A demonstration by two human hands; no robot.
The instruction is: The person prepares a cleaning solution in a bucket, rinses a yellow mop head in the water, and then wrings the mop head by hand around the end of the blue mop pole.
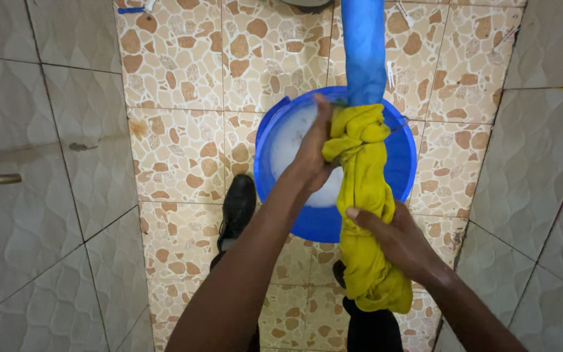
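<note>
Lower centre: right hand (395, 238) clamped round twisted yellow cloth (365, 195). Above it, left hand (312, 153) gripping the cloth's upper end over blue bucket (402, 163), soapy water inside. Black shoe (238, 205) touches the bucket's left rim; tiled walls close both sides.

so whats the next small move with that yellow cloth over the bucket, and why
Probably another twist, hands turning opposite ways. The left hand grips the yellow cloth near its top and the right hand grips lower down; the cloth is already roped above the blue bucket of soapy water.
</note>
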